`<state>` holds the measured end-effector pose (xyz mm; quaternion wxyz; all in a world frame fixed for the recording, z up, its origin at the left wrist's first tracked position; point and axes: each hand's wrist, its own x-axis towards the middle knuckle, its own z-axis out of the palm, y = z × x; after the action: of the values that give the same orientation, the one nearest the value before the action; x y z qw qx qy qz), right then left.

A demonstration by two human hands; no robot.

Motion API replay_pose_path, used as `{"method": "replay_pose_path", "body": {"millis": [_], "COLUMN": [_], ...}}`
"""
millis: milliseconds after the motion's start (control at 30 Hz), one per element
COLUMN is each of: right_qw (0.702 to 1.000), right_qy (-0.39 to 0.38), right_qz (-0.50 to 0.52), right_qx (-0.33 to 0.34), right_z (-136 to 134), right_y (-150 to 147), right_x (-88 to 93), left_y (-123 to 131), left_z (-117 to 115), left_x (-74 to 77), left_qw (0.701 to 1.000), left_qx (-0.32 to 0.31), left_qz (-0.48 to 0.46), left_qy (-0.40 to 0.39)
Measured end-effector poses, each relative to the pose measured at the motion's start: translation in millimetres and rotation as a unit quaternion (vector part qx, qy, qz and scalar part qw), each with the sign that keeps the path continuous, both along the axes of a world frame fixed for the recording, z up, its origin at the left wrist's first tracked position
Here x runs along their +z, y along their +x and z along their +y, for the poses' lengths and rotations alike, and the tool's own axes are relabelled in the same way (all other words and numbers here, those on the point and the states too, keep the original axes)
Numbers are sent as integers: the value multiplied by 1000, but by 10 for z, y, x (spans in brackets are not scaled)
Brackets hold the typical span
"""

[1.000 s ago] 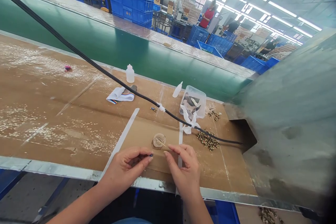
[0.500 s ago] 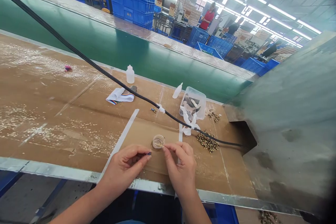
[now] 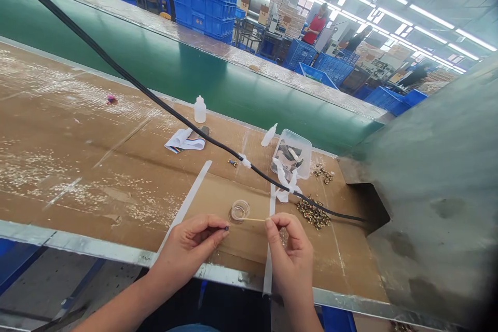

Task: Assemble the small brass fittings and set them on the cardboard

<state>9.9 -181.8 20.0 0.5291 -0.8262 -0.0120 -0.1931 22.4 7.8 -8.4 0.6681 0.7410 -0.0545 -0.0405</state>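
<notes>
My left hand (image 3: 194, 241) pinches a small dark blue piece (image 3: 226, 228) between thumb and fingertips, left of a round clear dish (image 3: 240, 210). A thin pale stick (image 3: 254, 220) is held by one end in my right hand (image 3: 290, 249); its other end is at the near rim of the dish. Whether the tip touches the dish, I cannot tell. Beyond my right hand lies a pile of small gold and dark parts (image 3: 313, 213).
A black cable (image 3: 187, 122) crosses above the cardboard-covered bench (image 3: 128, 192). Farther back are a white bottle (image 3: 199, 110), a ribbon (image 3: 185, 140), a small tube (image 3: 269, 135) and a clear box (image 3: 306, 150). A metal panel (image 3: 436, 207) stands at right. People are in the background.
My right hand has moved right, away from the dish, and more of the stick shows. My left hand keeps its pinch. The view has shifted slightly.
</notes>
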Motion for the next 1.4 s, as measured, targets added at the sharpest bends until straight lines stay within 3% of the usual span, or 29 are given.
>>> {"method": "replay_pose_path", "body": {"millis": [200, 433, 767, 1000, 1267, 1400], "right_qw": [999, 998, 986, 963, 981, 978], "right_qy": [-6, -31, -141, -205, -172, -182], "right_qz": [13, 13, -57, -121, -58, -64], "right_qx": [50, 55, 65, 124, 62, 75], "right_z": [71, 88, 107, 111, 113, 127], "right_y": [-87, -84, -72, -119, -59, -69], "right_x": [135, 117, 224, 287, 262, 289], "left_y": [4, 14, -11, -28, -21, -11], "left_z": [7, 0, 12, 13, 14, 0], "left_x": [-25, -40, -25, -8, -32, 8], "left_qw": [1000, 1000, 999, 998, 999, 999], "left_qx": [-10, -15, -28, -28, -42, -37], "left_qz": [10, -2, -16, -20, 10, 4], "left_qy": [-11, -5, 37, 47, 24, 18]}}
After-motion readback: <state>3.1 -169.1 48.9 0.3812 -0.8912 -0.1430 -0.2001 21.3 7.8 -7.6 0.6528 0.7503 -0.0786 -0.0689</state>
